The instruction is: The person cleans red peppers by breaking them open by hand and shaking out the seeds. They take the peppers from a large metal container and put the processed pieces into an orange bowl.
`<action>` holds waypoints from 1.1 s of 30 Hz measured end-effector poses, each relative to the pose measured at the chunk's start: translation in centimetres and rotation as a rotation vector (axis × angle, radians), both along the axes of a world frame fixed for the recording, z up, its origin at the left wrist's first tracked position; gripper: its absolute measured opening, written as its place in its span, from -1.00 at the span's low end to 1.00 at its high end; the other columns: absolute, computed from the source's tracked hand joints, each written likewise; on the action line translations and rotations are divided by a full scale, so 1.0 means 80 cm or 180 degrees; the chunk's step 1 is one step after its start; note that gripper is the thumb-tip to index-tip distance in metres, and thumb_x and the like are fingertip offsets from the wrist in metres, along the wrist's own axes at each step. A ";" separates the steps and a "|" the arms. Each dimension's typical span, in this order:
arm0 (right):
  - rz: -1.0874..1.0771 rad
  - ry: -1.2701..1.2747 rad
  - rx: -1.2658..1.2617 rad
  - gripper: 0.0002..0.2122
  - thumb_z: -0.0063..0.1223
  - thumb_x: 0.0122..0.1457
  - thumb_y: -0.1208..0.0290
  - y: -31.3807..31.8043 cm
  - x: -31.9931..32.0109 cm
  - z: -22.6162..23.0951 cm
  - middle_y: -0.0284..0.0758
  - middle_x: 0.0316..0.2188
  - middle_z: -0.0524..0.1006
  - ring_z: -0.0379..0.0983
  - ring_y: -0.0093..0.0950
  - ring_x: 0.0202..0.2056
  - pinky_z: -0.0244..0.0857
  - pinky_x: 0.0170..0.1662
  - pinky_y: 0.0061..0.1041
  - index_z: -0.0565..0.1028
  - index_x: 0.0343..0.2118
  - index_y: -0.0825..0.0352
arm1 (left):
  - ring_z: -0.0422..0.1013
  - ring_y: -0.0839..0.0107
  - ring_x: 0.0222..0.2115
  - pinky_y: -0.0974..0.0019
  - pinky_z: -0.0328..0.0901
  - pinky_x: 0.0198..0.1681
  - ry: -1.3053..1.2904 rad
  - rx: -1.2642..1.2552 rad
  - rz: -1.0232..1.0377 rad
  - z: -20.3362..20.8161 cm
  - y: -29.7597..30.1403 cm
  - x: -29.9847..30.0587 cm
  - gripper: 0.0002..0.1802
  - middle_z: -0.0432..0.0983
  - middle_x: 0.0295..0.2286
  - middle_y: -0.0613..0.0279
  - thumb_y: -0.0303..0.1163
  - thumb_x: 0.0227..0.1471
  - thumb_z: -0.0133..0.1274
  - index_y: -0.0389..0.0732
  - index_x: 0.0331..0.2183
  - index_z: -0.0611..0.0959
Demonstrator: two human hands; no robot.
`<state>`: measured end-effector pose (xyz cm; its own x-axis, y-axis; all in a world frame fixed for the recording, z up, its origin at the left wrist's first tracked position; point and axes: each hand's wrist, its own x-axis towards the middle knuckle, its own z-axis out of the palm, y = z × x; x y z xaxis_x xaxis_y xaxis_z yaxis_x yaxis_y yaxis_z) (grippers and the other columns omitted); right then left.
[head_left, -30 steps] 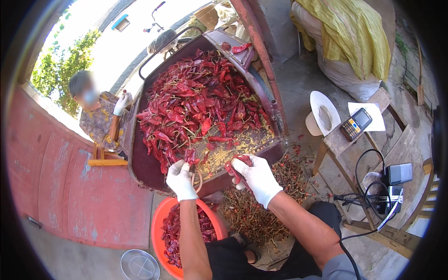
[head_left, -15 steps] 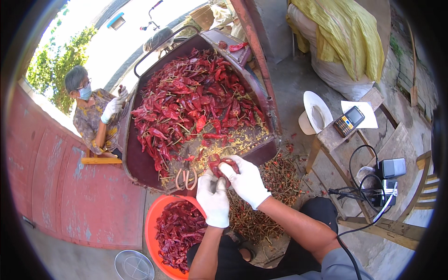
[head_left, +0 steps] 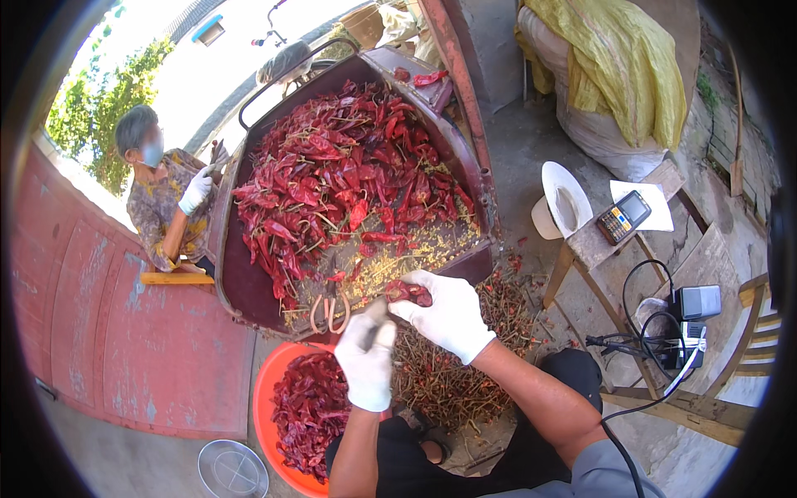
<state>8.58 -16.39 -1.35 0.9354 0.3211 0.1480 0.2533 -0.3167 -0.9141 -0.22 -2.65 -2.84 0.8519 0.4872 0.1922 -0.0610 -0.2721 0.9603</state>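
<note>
- Presently, right hand (head_left: 447, 315) closed in a pinch, thumb against fingers, on one red pepper (head_left: 408, 292), just above the near edge of the cart (head_left: 248, 290). Grip sits at one end of the pod, presumably to leave the rest exposed.
- Left hand (head_left: 366, 361) just beside it, also at the cart's near edge; fingers bent, thumb raised, only part open. Motion blur: cannot tell whether it has hold of a stem.
- Both hands gloved in white, probably against the peppers' sting.
- Heap of peppers (head_left: 324, 187) fills the cart's far and left parts; loose yellow seeds (head_left: 386, 270) cover its bed nearest the hands. Bare near strip seems to give working room.
- Orange tub (head_left: 264, 407) below the cart's near edge, holding stemless-looking pods (head_left: 311, 415); likely placed there for a short drop.
- Stem litter (head_left: 465, 378) on the ground, near side of the cart, right of the tub.
- Co-worker's gloved hand (head_left: 197, 192) raised at the cart's left side.
- Right of the cart, well apart: wooden table (head_left: 588, 249) carrying handheld device (head_left: 624, 217) and white paper (head_left: 659, 207), perhaps keeping both from the dust.
</note>
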 end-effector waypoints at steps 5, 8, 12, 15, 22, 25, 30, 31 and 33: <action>0.0465 -0.0126 -0.0113 -0.56 0.20 0.00 0.03 0.004 -0.008 -0.009 -0.13 -0.42 0.62 0.58 -0.15 -0.34 0.45 -0.23 -0.26 0.58 -0.11 0.19 | 0.43 0.45 -0.30 0.42 0.33 -0.17 -0.0452 0.1256 -0.0050 0.030 0.007 0.004 -0.71 0.51 -0.32 0.24 -0.54 0.04 0.16 -0.30 -0.14 0.67; 0.0676 -0.0081 0.0126 -0.57 0.20 -0.01 0.03 0.011 -0.009 -0.026 -0.13 -0.43 0.62 0.59 -0.17 -0.36 0.45 -0.26 -0.28 0.60 -0.15 0.21 | 0.44 0.38 -0.29 0.37 0.32 -0.15 -0.0553 0.1790 -0.0173 0.036 0.009 0.004 -0.76 0.51 -0.33 0.22 -0.52 0.02 0.17 -0.28 -0.19 0.70; 0.1377 0.0694 -0.0185 -0.63 0.17 -0.01 0.07 0.005 -0.007 0.000 -0.11 -0.39 0.62 0.58 -0.16 -0.32 0.44 -0.22 -0.26 0.62 -0.23 0.24 | 0.46 0.33 -0.33 0.31 0.34 -0.18 -0.0470 0.2022 -0.0094 0.033 0.010 0.005 -0.89 0.51 -0.39 0.17 -0.51 0.00 0.18 -0.31 -0.35 0.67; 0.1423 0.0492 -0.0248 -0.66 0.14 -0.01 0.09 0.003 -0.007 -0.004 -0.13 -0.40 0.62 0.58 -0.15 -0.33 0.43 -0.23 -0.27 0.61 -0.28 0.25 | 0.45 0.36 -0.41 0.32 0.34 -0.27 -0.0086 0.1068 -0.0095 0.018 0.015 0.007 -0.87 0.54 -0.43 0.20 -0.45 0.10 0.13 -0.33 -0.41 0.62; 0.0941 -0.0493 -0.0061 -0.73 0.13 0.00 0.14 0.016 -0.022 -0.013 -0.14 -0.45 0.59 0.55 -0.11 -0.37 0.42 -0.28 -0.24 0.58 -0.37 0.26 | 0.45 0.35 -0.27 0.26 0.35 -0.11 -0.0318 -0.2649 -0.0618 -0.019 0.030 0.011 -0.65 0.54 -0.29 0.19 -0.25 0.15 0.16 -0.38 -0.22 0.58; 0.0846 -0.0579 0.0237 -0.76 0.13 0.02 0.19 0.021 -0.026 -0.005 -0.13 -0.44 0.58 0.55 -0.12 -0.38 0.42 -0.30 -0.27 0.58 -0.37 0.26 | 0.45 0.33 -0.28 0.26 0.35 -0.12 -0.0579 -0.3021 -0.0471 -0.008 0.020 0.015 -0.69 0.53 -0.31 0.22 -0.27 0.16 0.14 -0.35 -0.23 0.58; 0.1602 -0.0452 0.0646 -0.68 0.16 0.04 0.13 0.015 -0.048 -0.003 -0.12 -0.44 0.58 0.55 -0.12 -0.37 0.43 -0.28 -0.28 0.60 -0.25 0.27 | 0.37 0.49 -0.44 0.41 0.34 -0.28 -0.1346 -0.3666 -0.0873 -0.012 0.118 0.036 -0.76 0.48 -0.43 0.34 -0.21 0.20 0.09 -0.19 -0.28 0.59; 0.1806 -0.0303 0.0408 -0.68 0.15 0.05 0.11 0.011 -0.053 0.001 -0.13 -0.45 0.58 0.56 -0.13 -0.38 0.43 -0.28 -0.27 0.60 -0.25 0.26 | 0.34 0.53 -0.48 0.46 0.35 -0.30 -0.1743 -0.3401 -0.0666 -0.001 0.127 0.041 -0.80 0.47 -0.46 0.38 -0.22 0.21 0.08 -0.16 -0.30 0.60; 0.1516 -0.0364 0.0384 -0.70 0.15 0.05 0.11 0.015 -0.045 -0.010 -0.15 -0.50 0.56 0.54 -0.17 -0.43 0.40 -0.32 -0.30 0.60 -0.27 0.23 | 0.39 0.54 -0.50 0.44 0.36 -0.32 -0.1419 -0.2618 0.0218 0.015 0.121 0.044 -0.73 0.50 -0.46 0.35 -0.24 0.18 0.12 -0.25 -0.22 0.61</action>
<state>4.98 -15.16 -2.11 0.6649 0.6825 0.3034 0.4447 -0.0354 -0.8950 3.28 7.06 -1.61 0.7470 0.6614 0.0669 -0.4788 0.4654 0.7444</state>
